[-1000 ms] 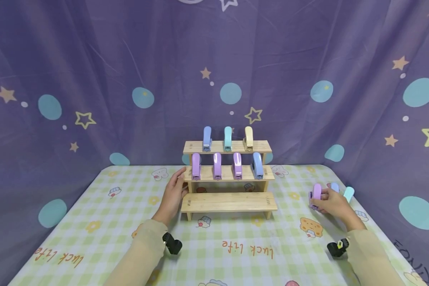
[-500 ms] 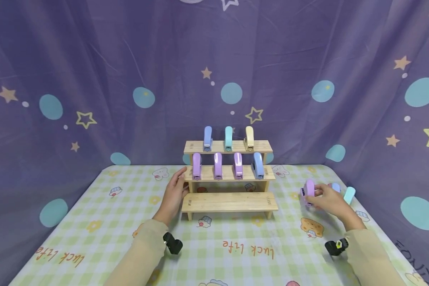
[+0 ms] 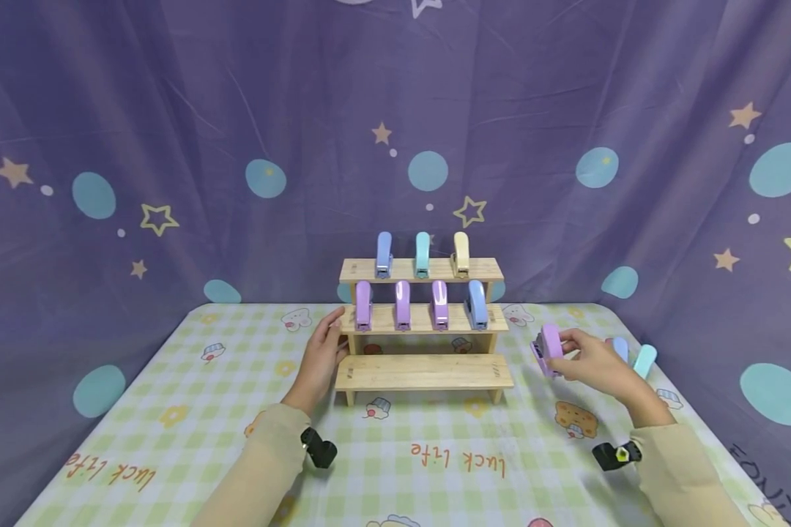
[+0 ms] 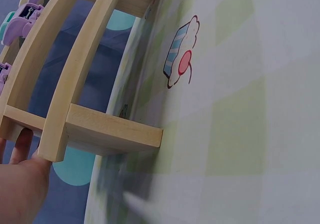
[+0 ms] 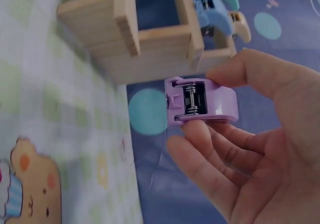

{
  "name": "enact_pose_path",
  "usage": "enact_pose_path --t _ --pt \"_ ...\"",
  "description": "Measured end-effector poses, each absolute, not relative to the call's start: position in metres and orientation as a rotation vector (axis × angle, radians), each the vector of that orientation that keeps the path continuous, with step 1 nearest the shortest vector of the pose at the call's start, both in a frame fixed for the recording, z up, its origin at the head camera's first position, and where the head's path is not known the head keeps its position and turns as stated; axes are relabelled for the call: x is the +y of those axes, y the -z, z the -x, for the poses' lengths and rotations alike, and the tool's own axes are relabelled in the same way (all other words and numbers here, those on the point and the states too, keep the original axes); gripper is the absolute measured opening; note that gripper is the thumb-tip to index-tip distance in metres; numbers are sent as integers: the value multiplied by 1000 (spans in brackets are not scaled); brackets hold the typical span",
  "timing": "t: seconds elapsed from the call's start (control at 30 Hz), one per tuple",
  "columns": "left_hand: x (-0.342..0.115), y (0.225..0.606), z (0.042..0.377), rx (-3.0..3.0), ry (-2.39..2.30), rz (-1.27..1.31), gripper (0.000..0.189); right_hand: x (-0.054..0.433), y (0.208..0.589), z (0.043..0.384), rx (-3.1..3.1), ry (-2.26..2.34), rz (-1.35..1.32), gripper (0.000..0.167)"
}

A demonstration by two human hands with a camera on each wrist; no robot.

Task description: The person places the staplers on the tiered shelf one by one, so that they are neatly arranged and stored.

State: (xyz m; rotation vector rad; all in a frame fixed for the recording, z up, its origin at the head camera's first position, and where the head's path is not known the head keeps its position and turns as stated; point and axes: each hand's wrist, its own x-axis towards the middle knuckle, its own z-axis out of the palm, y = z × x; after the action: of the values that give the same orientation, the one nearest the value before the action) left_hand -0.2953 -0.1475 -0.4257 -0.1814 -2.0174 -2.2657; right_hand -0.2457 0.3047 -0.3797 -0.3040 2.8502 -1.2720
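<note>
Purple stapler pinched in right hand; left hand, part-hidden, touches wooden rack, cannot tell if gripping

Tablecloth reads "Luck Life" (upside down, twice); curtain, partly, "OND".

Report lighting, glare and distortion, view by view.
Head: brightly lit, white glints on two shelved glossy purple staplers; left wrist: dimmer, the tiered pale wooden rack looking bowed, probably lens distortion; right wrist: also dim, small highlight on the held glossy purple stapler.
</note>
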Motion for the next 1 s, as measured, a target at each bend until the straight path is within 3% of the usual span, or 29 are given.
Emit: enact_pose_path --t 0.43,1.0 --pt "-147 426 293 -2052 2218 160 47 269 369 236 2806 1236 509 46" --pt "-146 426 294 -2066 2199 145 47 207 381 249 2634 1287 738 44"
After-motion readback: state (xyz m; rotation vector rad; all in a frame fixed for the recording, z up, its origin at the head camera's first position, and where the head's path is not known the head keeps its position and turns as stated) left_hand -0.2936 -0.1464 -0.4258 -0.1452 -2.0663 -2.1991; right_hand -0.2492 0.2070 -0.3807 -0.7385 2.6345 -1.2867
